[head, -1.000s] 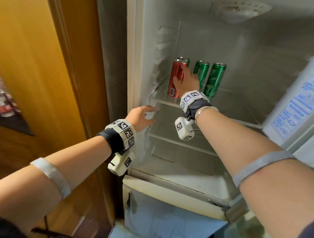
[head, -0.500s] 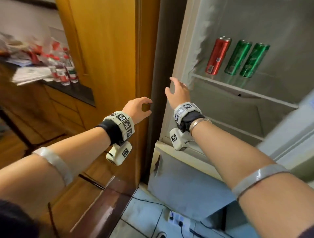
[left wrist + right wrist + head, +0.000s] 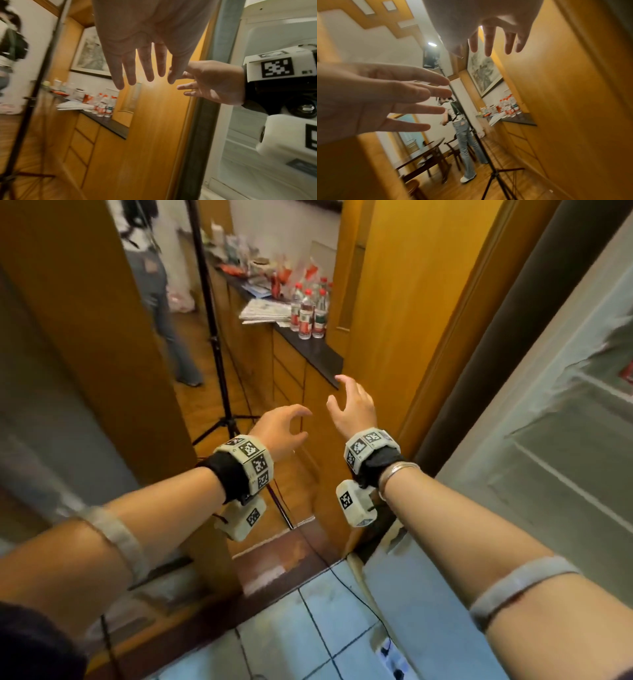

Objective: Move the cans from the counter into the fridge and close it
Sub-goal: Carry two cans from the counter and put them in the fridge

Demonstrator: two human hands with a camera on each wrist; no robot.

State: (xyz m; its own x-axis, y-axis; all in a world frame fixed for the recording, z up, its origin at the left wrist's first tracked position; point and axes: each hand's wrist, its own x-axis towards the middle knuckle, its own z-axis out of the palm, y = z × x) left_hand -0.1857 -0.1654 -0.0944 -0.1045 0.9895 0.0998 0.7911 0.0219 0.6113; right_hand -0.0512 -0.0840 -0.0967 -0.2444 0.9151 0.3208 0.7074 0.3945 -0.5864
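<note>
Both hands have pulled out of the fridge (image 3: 565,474), now at 3 o'clock, cans out of sight. Left hand (image 3: 279,431) and right hand (image 3: 352,405) hang empty, fingers loosely spread, side by side. Counter (image 3: 308,350) with bottles (image 3: 310,309) at 12 o'clock; one red can (image 3: 87,98) stands there

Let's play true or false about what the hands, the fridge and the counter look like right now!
1. Both hands are empty. True: the left hand and right hand hold nothing.
2. The right hand grips a red can. False: its fingers are spread, holding nothing.
3. Bottles stand on the counter. True.
4. The fridge is shut. False: its shelves show.
</note>
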